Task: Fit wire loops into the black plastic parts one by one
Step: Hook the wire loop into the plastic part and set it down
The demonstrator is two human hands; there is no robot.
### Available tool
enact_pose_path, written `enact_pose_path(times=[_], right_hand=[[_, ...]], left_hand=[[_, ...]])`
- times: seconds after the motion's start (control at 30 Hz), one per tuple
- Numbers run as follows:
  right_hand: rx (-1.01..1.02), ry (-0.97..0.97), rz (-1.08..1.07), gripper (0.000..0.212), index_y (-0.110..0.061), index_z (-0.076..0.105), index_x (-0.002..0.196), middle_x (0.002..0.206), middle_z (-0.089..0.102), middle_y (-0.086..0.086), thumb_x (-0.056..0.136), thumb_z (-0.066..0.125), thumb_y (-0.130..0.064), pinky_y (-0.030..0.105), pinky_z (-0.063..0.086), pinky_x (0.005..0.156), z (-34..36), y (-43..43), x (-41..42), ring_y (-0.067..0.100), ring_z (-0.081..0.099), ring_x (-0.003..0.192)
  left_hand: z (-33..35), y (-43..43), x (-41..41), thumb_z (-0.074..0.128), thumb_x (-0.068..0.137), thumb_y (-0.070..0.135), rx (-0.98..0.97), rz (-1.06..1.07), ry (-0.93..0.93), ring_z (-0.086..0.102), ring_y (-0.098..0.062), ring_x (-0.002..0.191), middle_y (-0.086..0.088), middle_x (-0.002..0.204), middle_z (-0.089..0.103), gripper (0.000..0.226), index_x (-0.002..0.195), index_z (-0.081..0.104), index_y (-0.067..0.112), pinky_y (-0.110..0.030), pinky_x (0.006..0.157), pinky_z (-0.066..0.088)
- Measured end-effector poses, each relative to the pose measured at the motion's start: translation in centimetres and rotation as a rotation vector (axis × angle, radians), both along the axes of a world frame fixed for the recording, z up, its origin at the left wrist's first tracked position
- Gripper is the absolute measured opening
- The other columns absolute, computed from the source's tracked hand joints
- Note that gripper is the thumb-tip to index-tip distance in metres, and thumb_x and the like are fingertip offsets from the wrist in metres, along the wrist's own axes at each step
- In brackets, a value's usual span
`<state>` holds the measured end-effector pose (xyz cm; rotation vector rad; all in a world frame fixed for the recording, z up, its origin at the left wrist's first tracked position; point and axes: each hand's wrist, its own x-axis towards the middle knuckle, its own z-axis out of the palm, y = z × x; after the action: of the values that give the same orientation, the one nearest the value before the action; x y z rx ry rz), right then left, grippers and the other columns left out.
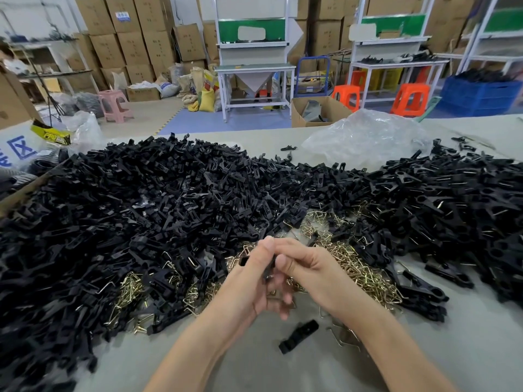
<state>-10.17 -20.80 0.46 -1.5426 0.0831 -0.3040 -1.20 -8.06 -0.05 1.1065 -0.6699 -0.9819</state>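
Both hands pinch one black part over the wire loops.

The left hand [252, 281] and right hand [311, 275] meet at centre, fingers closed on a small black part [269, 268] held above the tabletop [254, 369]; whether a loop is in it cannot be told. Brass loops [359, 267] lie heaped just beneath, ringed by a wide pile of parts [141, 199]. A lone part [298, 336] lies near the wrists. A clear bag [365, 137] sits behind.
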Motion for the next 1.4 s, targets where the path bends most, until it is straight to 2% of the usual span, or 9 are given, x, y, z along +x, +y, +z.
enact_pose_path(times=[0.2,0.37,0.53,0.7,0.97,1.13,1.27,1.33,1.4], right_hand=[[0.033,-0.076,-0.013,0.025,0.0,0.072,0.116,0.104,0.068,0.011,0.095,0.062,-0.009,0.033,0.058,0.054,-0.2,0.7,0.3,0.023,0.066,0.059],[-0.073,-0.079,-0.092,0.04,-0.043,0.069,0.125,0.103,0.078,0.0,0.089,0.07,-0.027,0.023,0.059,0.074,0.0,0.4,0.4,0.023,0.076,0.081],[-0.072,-0.082,0.019,0.044,-0.041,0.063,0.133,0.094,0.076,0.013,0.094,0.071,-0.023,0.033,0.061,0.074,-0.1,0.4,0.2,0.027,0.075,0.074],[-0.074,-0.093,0.034,0.05,-0.04,0.06,0.136,0.103,0.075,0.011,0.09,0.074,-0.027,0.035,0.061,0.08,0.0,0.5,0.1,0.029,0.075,0.079],[-0.181,-0.065,0.022,0.049,-0.041,0.061,0.134,0.105,0.074,0.005,0.092,0.075,-0.02,0.047,0.062,0.078,-0.5,0.2,0.2,0.026,0.075,0.08],[-0.6,-0.159,-0.123,0.031,-0.032,0.068,0.128,0.131,0.06,-0.018,0.098,0.065,-0.023,0.024,0.052,0.094,-0.8,0.3,0.3,0.01,0.065,0.108],[-0.79,-0.221,-0.335,0.031,-0.028,0.069,0.126,0.13,0.059,-0.021,0.1,0.057,-0.037,0.017,0.046,0.098,-0.8,0.1,0.4,0.001,0.058,0.12],[-0.653,-0.24,-0.452,0.022,-0.03,0.071,0.117,0.113,0.068,-0.018,0.098,0.06,-0.032,0.011,0.049,0.083,0.3,-1.1,0.6,-0.003,0.064,0.101],[-0.216,-0.259,-0.636,0.013,-0.03,0.069,0.107,0.096,0.073,-0.012,0.097,0.063,-0.031,0.013,0.052,0.071,2.5,-4.1,0.8,-0.002,0.066,0.085]], left_hand=[[0.3,-0.3,-0.5,0.065,0.081,0.058,-0.012,0.18,-0.092,0.042,-0.01,0.046,0.009,0.056,0.036,0.033,0.074,0.07,0.026,-0.025,0.045,0.04],[0.4,-0.7,-0.7,0.068,0.08,0.036,-0.041,0.307,-0.024,0.033,-0.011,0.043,0.003,0.053,0.037,0.022,0.083,0.07,0.014,-0.024,0.042,0.036],[0.5,-0.6,-0.6,0.056,0.086,0.037,0.024,0.365,-0.077,0.029,-0.016,0.049,0.006,0.046,0.029,0.034,0.058,0.046,0.02,-0.025,0.045,0.034],[0.5,-0.3,-0.5,0.055,0.086,0.041,0.04,0.335,-0.087,0.037,-0.011,0.046,0.01,0.046,0.041,0.024,0.074,0.068,0.024,-0.024,0.046,0.037],[-0.2,-0.1,0.1,0.063,0.087,0.062,0.017,0.293,-0.154,0.041,-0.014,0.047,0.008,0.051,0.047,0.041,0.073,0.067,0.023,-0.028,0.047,0.039],[-0.5,-0.2,0.3,0.064,0.082,0.074,0.004,0.28,-0.176,0.035,-0.012,0.045,0.007,0.053,0.036,0.046,0.073,0.069,0.029,-0.026,0.046,0.038],[-0.5,-0.1,-0.5,0.055,0.084,0.076,0.01,0.283,-0.264,0.054,-0.016,0.06,0.002,0.07,0.056,0.052,0.096,0.066,0.027,-0.025,0.054,0.047],[-0.7,0.0,-1.0,0.051,0.089,0.07,0.033,0.314,-0.452,0.058,-0.009,0.066,0.008,0.081,0.063,0.044,0.115,0.059,0.035,-0.021,0.06,0.049],[-0.9,0.2,-1.1,0.046,0.094,0.064,0.148,0.374,-0.802,0.058,0.0,0.071,0.015,0.089,0.063,0.039,0.124,0.051,0.039,-0.015,0.064,0.047]])
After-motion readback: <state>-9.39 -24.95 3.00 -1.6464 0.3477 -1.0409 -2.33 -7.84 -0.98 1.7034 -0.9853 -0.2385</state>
